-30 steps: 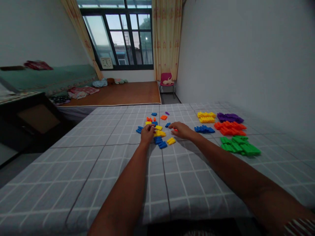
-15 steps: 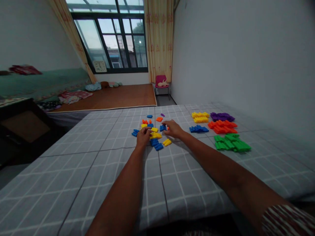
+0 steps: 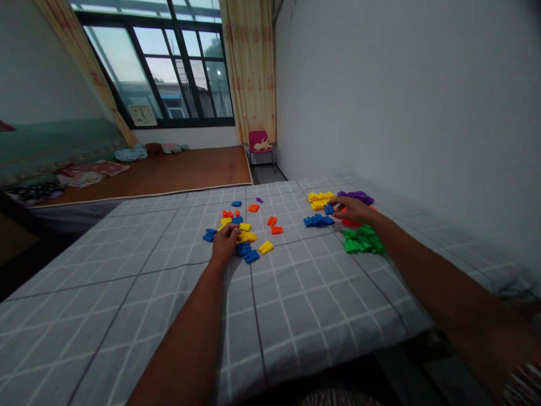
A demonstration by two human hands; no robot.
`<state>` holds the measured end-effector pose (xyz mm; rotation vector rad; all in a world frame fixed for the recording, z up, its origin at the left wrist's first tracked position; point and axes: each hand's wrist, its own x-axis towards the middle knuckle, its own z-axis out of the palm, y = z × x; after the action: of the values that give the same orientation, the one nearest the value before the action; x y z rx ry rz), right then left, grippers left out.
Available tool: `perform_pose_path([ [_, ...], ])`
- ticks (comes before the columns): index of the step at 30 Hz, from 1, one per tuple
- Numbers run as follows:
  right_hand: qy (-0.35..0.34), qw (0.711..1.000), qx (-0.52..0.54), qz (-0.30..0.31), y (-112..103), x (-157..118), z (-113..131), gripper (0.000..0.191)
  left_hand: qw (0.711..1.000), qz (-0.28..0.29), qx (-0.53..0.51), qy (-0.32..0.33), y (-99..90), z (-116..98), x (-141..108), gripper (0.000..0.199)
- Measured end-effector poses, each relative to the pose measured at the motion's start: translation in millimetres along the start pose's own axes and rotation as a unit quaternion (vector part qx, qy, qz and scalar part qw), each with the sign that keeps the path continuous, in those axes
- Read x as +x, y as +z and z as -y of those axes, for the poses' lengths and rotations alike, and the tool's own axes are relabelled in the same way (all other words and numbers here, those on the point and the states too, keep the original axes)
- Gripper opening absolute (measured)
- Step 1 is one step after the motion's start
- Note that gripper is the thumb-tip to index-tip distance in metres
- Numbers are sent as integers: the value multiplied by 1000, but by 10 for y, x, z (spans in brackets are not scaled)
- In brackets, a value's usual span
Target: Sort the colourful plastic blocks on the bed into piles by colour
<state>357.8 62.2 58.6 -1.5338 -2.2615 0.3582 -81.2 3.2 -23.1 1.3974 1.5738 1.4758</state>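
My right hand (image 3: 353, 208) is over the sorted groups on the right, its fingers closed on a blue plastic peg (image 3: 328, 209). Just below and left of it lies a row of blue pegs (image 3: 318, 220). Yellow pegs (image 3: 320, 199) are behind that, and my hand partly covers orange pegs (image 3: 354, 222) and purple pegs (image 3: 358, 196). My left hand (image 3: 225, 242) rests at the mixed pile with fingertips pinched together beside yellow pegs (image 3: 247, 237); what they hold, if anything, is hidden. Blue pegs (image 3: 248, 253) lie right of its wrist.
Green pegs (image 3: 363, 239) lie nearest on the right. Loose orange pegs (image 3: 276, 229), a yellow pair (image 3: 266, 247) and a small purple piece (image 3: 259, 199) lie about the pile. A grey checked cloth (image 3: 177, 304) covers the surface, and a white wall (image 3: 401, 96) borders its right side.
My right hand has carried blue from the mixed pile rightward to the sorted groups, uncovering orange pegs. My left hand stays at the pile. The view has turned right.
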Motion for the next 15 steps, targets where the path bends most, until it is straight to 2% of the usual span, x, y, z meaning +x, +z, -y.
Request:
perform_pose_path([
  [4,-33,994,-3,106,256,-208,203,43,1000,-1,-7,-1,-4,12,-5,32],
  [6,-34,992,-11,122,406,-284,306,44,1000,-5,-9,3,-3,13,-10,31],
  [9,-25,995,-28,96,569,-344,395,42,1000,-7,-7,8,-4,3,-18,29],
  [11,-32,996,-30,79,593,-347,397,40,1000,-9,-5,8,-5,-7,-22,27],
  [15,-39,998,-34,21,404,-269,245,40,1000,-7,-8,6,0,-9,-21,27],
])
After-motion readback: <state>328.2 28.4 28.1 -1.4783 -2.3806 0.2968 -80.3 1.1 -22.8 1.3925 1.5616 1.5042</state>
